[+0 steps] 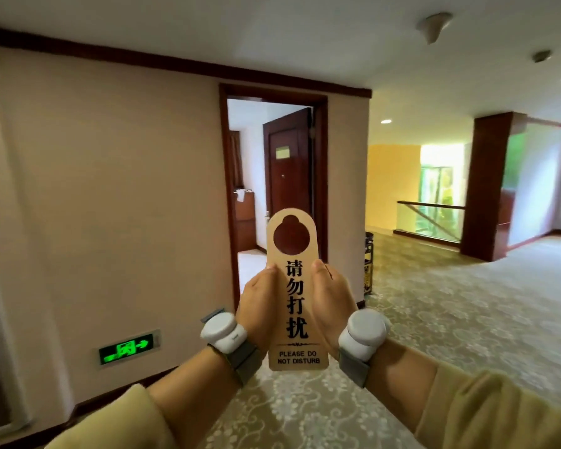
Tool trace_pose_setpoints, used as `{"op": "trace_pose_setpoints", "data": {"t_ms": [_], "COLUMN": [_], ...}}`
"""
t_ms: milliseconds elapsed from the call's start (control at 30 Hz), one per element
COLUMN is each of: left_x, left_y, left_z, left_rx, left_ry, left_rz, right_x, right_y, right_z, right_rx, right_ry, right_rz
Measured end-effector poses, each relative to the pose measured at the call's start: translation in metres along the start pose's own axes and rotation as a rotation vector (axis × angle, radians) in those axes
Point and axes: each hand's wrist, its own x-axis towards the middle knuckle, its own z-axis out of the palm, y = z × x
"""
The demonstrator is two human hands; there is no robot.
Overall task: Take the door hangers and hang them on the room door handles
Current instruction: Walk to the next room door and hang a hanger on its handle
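The door hanger, a tan card with a round hole near its rounded top, 4 black Chinese characters down its middle and "PLEASE DO NOT DISTURB" printed at its lower end, is held upright in front of the person, well apart from the open doorway that shows behind it. Both hands grip it by its long edges: the left hand holds the left edge with its thumb lying on the printed face, and the right hand holds the right edge the same way, thumb on the front, the other fingers hidden behind the card. Each wrist carries a white round device on a grey strap, 1 on the left wrist and 1 on the right wrist, and yellowish sleeves cover the forearms lower down. Inside the doorway a dark wooden door stands swung inward. Low on the beige wall to the left glows a green exit sign. A patterned carpet covers the corridor floor, running to a glass railing at the far right.
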Motion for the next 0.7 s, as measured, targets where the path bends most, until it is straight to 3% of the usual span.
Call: {"op": "trace_pose_setpoints", "data": {"t_ms": [133,233,400,533,700], "left_x": [0.115,0.211,0.282,0.346,0.423], "left_y": [-0.022,-0.033,-0.054,-0.081,-0.11], "left_z": [0.046,0.105,0.178,0.256,0.366], "left_rx": [-0.052,-0.048,-0.055,0.017,-0.069], "left_ry": [-0.105,-0.281,-0.446,-0.482,-0.58], "left_rz": [-0.024,-0.062,-0.057,-0.027,-0.021], "right_x": [0.093,0.182,0.252,0.321,0.415], "right_y": [0.02,0.038,0.065,0.094,0.137], "right_z": [-0.009,-0.03,-0.068,-0.114,-0.183], "right_rx": [0.031,-0.001,-0.094,-0.118,-0.111], "right_ry": [0.101,0.296,0.447,0.57,0.649], "right_rz": [0.05,0.03,0.036,0.074,0.056]}}
